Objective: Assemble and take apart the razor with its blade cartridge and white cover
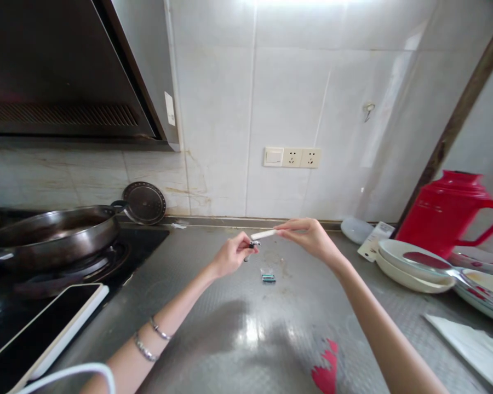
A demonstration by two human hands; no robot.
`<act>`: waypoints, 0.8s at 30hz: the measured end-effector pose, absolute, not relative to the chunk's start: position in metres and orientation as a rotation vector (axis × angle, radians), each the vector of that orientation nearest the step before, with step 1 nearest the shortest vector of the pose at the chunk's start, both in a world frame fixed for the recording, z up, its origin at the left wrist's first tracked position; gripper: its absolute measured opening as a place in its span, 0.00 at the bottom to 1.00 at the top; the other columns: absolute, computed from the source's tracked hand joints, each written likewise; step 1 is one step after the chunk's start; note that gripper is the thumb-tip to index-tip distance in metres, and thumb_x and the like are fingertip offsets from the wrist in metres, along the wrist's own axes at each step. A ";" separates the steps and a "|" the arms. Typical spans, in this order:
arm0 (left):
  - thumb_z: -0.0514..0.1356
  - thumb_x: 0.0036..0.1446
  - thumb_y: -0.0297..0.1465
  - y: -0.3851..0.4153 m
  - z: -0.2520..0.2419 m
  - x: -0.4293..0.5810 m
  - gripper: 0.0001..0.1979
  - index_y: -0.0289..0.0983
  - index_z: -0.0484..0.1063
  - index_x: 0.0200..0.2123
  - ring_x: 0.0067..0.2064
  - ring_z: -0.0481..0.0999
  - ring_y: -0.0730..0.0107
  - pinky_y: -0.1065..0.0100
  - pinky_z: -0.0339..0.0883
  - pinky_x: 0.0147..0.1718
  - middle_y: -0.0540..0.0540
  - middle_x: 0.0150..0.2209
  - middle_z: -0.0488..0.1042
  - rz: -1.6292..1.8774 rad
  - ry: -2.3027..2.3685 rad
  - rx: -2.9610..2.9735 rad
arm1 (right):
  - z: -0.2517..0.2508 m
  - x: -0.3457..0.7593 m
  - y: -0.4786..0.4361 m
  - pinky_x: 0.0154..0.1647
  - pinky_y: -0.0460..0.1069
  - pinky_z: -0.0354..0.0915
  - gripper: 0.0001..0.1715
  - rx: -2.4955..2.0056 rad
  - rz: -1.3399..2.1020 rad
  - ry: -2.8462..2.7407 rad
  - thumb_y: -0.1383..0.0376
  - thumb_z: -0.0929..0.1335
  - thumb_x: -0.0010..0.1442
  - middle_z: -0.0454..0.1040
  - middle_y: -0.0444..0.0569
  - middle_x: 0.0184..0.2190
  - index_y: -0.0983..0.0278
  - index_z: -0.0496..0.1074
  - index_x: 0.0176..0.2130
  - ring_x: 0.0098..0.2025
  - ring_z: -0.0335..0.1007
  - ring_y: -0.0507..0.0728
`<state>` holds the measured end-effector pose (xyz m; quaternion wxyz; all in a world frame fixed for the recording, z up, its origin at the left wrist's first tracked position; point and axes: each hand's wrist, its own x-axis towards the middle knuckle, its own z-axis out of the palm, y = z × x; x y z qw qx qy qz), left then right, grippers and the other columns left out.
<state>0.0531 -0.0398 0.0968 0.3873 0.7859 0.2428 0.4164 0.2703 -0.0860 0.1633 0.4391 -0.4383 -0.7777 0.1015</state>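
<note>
My left hand (233, 255) is closed around a small black and silver piece (254, 244), most of it hidden by the fingers. A slim white stick-shaped object (263, 234) is pinched in the fingers of my right hand (308, 236). Its left end meets or lies just above the black and silver piece; I cannot tell whether they are joined. Both hands are raised over the grey metal counter (197, 328). Below them lie small teal cylinders (268, 278), which look like batteries in clear wrap.
On the left, a wide steel pan (53, 241) stands on the black stove, with a phone (45, 334) in front. A red thermos jug (447, 213), stacked dishes (414, 268) and a folded white sheet (472, 350) are at the right. Wall sockets (291, 157) sit behind.
</note>
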 end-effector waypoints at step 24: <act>0.56 0.53 0.31 -0.048 0.112 0.049 0.07 0.35 0.60 0.32 0.35 0.74 0.70 0.70 0.65 0.32 0.41 0.35 0.76 1.084 0.600 2.048 | 0.165 0.262 -0.094 0.32 0.47 0.65 0.17 -1.094 0.364 -1.914 0.54 0.68 0.50 0.78 0.49 0.33 0.63 0.78 0.34 0.35 0.73 0.58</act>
